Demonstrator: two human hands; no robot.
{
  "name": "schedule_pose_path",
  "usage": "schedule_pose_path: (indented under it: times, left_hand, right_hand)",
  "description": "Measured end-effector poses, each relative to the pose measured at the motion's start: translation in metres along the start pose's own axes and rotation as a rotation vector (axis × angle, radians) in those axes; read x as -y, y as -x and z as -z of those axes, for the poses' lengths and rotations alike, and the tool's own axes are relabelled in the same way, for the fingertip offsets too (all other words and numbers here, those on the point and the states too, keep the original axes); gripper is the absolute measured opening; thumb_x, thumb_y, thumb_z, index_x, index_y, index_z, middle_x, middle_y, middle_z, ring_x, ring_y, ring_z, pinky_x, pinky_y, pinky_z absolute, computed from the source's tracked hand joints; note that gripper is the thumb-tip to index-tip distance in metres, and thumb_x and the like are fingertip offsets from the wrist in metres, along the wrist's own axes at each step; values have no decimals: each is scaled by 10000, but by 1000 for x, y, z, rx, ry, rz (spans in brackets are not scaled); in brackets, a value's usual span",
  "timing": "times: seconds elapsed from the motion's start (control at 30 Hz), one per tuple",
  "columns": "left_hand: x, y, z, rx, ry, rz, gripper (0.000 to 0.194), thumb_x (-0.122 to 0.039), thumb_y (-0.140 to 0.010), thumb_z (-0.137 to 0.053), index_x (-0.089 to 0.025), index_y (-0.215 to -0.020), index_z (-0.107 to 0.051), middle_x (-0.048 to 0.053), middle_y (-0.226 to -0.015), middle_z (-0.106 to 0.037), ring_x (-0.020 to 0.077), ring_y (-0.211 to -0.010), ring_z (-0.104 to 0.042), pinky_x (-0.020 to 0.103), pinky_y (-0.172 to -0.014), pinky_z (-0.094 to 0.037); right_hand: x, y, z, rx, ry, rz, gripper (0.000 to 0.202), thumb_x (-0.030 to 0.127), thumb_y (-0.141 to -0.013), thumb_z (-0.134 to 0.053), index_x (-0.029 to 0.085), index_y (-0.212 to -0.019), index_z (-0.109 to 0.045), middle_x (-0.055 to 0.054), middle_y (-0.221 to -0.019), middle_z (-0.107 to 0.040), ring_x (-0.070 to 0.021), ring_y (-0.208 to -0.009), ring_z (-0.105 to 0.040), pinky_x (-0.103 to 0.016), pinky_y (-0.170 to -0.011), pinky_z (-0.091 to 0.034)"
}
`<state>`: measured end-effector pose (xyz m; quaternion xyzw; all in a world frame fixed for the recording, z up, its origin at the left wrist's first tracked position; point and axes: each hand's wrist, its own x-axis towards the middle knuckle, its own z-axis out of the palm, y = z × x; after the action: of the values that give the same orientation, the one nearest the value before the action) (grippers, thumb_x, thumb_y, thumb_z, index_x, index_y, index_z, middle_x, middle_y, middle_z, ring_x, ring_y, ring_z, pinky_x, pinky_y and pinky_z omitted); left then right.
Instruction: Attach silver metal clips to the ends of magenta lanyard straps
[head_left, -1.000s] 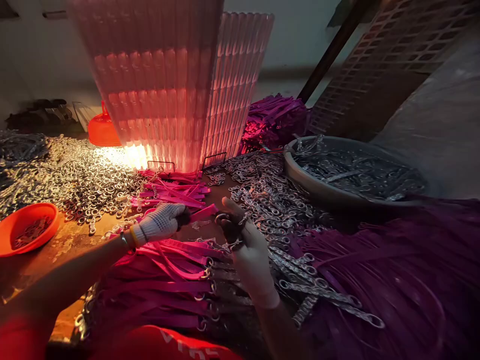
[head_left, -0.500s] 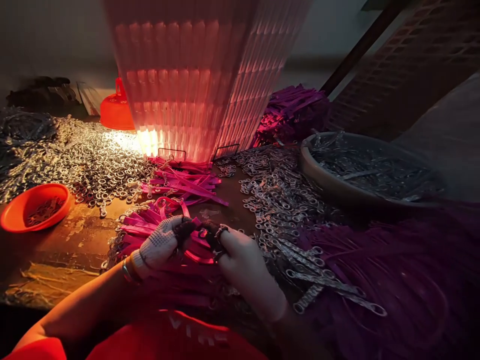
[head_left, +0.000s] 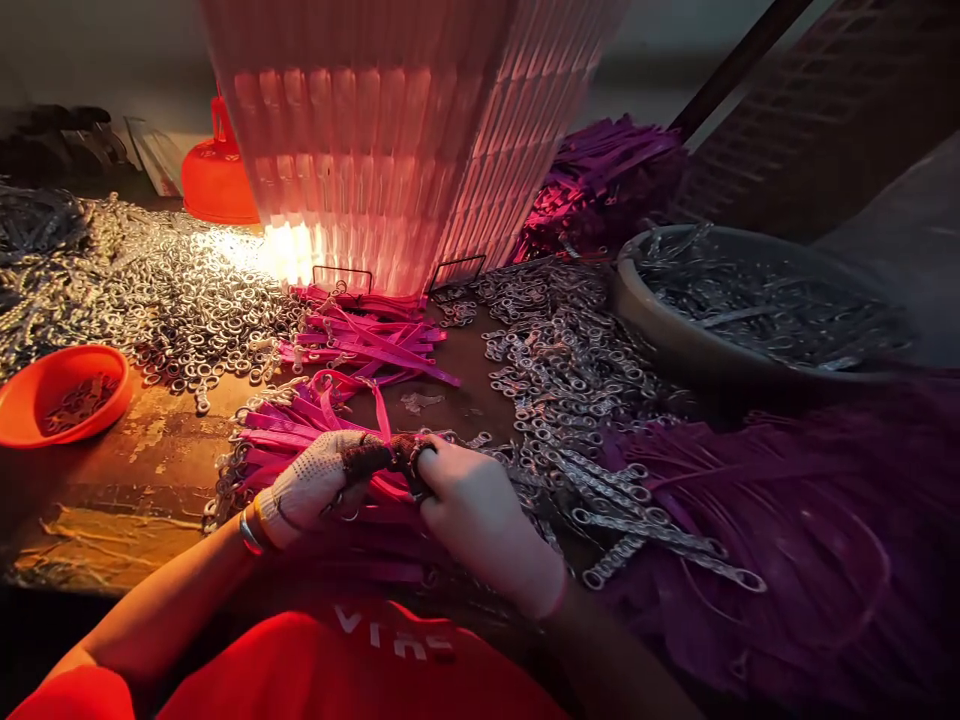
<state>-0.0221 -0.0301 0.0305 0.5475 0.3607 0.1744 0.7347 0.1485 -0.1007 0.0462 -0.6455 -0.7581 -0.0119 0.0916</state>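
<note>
My left hand (head_left: 319,475), in a dotted white glove with dark fingertips, is closed in a pinch on a pink strap (head_left: 382,412). A loop of the strap stands up above the fingertips. My right hand (head_left: 472,500), bare but for dark coverings on its fingers, pinches the same strap from the right, its fingertips touching those of the left. What lies between the fingers is hidden. Under and behind both hands spreads a pile of pink straps (head_left: 277,440), with metal chain pieces along its left end.
Metal chain pieces (head_left: 202,310) heap up at the left under a red lamp (head_left: 219,180). A red bowl (head_left: 112,405) holds small dark parts. Beyond stands a translucent corrugated panel (head_left: 352,150). More chains (head_left: 555,370), a large tub (head_left: 637,300) and purple straps (head_left: 750,500) lie to the right.
The strap's loop now rises upright between my hands, and the fingertips have come closer together. My right hand has turned slightly. The whole view has shifted a little.
</note>
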Motion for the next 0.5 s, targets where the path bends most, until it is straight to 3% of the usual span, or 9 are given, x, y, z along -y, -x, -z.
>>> schedule_pose_path:
  times: [0.23,0.3,0.37,0.5]
  left_hand:
    - [5,0,1,-41,-606,-306,258,-307,-911,-542,-133,-750,-645,6,-707,-617,107,-647,-478,209,-573,-315]
    - [7,-3,0,-39,-598,-304,248,-296,-899,-551,-131,-734,-634,3,-686,-605,104,-627,-467,212,-567,-315]
    - [7,-5,-1,-29,-453,-221,305,-392,-909,-557,-136,-757,-624,-15,-623,-548,93,-565,-426,209,-522,-304]
    - [3,-2,-6,-63,-264,-152,389,-502,-897,-577,-132,-799,-652,-30,-573,-498,82,-512,-388,204,-487,-308]
  right_hand:
    - [7,8,-10,-61,79,-4,171,72,-706,-529,190,-726,-652,-104,-782,-647,-185,-611,-501,-331,-555,-247]
    - [5,8,-10,-79,54,-45,167,77,-706,-521,185,-734,-645,-113,-799,-645,-197,-635,-517,-331,-566,-272]
    - [4,7,-7,-64,2,-77,194,59,-691,-506,180,-768,-637,-117,-825,-648,-207,-669,-541,-326,-588,-309]
    - [0,5,4,100,-57,-102,275,17,-686,-482,184,-860,-614,-100,-832,-676,-212,-688,-590,-311,-601,-337]
